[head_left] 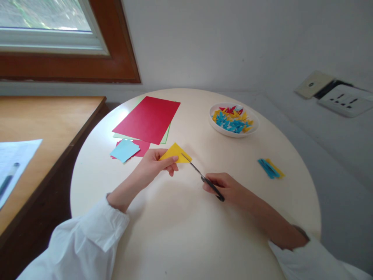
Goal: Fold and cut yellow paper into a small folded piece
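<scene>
My left hand pinches a yellow piece of paper, folded into a triangle, between thumb and fingers. In my right hand is a pair of scissors with black handles. Their thin blades point up and left and reach over the right corner of the yellow paper. Whether the blades have cut into it, I cannot tell. Both hands are held above the round white table.
Behind my left hand lie red sheets over green-edged ones, and light blue squares. A white dish holds red, yellow and blue paper shapes. Blue and yellow strips lie at the right. A wooden desk stands left.
</scene>
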Motion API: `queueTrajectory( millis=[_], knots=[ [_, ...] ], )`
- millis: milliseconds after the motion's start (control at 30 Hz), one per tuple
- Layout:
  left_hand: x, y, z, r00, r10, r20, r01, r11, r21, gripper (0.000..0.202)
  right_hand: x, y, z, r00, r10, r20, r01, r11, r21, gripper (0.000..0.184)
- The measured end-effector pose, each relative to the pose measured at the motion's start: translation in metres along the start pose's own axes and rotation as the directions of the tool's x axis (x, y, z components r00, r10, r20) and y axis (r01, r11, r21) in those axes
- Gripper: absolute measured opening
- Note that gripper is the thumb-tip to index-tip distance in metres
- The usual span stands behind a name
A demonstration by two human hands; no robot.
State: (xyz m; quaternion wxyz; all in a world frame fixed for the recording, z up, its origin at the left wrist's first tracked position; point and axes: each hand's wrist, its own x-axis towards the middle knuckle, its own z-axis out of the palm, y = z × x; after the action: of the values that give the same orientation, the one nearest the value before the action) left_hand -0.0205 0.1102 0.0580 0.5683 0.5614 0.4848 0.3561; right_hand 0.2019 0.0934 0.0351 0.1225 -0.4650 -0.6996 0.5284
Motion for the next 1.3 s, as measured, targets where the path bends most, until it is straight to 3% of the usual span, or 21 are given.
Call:
queueTrajectory(
  millis=[533,933,1300],
  knots=[
    [-0.001,0.003,0.000,1.000,-0.026,0.005,0.025,0.998,0.065,0.028,0.000,0.001,0.000,1.000,0.005,0.012,-0.006,1.000,0.031,0.041],
    [0.004,-0.007,-0.002,0.997,0.008,0.078,-0.001,0.995,-0.099,0.028,0.000,0.000,0.001,1.000,-0.009,0.008,0.009,1.000,0.008,0.040],
    [-0.003,0.004,0.002,0.999,-0.027,0.020,0.026,0.999,0.034,0.030,0.000,0.000,0.002,1.000,-0.012,0.018,0.012,1.000,0.016,0.042]
  ],
)
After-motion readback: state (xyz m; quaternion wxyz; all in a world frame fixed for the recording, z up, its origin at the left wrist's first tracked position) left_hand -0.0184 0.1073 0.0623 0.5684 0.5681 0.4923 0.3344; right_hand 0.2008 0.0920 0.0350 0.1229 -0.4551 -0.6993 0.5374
